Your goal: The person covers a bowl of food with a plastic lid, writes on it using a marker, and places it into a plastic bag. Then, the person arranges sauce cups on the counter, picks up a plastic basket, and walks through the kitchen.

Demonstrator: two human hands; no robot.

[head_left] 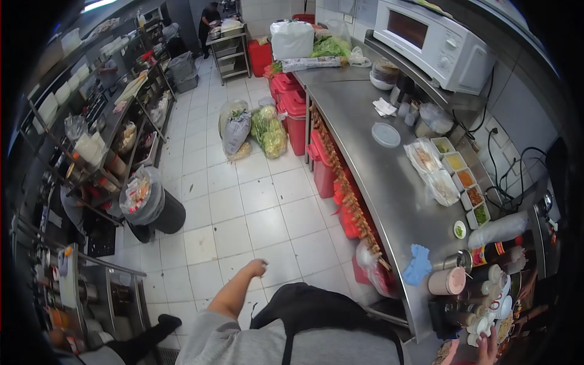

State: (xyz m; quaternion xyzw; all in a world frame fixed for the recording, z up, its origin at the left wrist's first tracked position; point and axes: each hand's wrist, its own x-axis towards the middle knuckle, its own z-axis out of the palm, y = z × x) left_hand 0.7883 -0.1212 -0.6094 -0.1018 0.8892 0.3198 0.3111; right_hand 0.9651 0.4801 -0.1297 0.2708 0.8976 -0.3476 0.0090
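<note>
My left hand (258,267) hangs over the white tiled floor (231,234), its fingers curled in and nothing visible in them. At the lower right edge, my right hand (486,348) is partly in view with its fingers apart, close beside a group of white-lidded containers (500,304); whether it touches them is unclear. Near these stand a pink-topped jar (447,281) and sauce bottles (496,250). A blue cloth (417,265) lies at the front edge of the steel counter (377,182).
Small food tubs (466,178), wrapped food (426,157) and a round lid (386,135) are on the counter, below a microwave (426,45). Red bins (293,112) stand under it. Vegetable bags (267,132) and a trash bin (167,210) occupy the floor. A person (208,27) stands far back.
</note>
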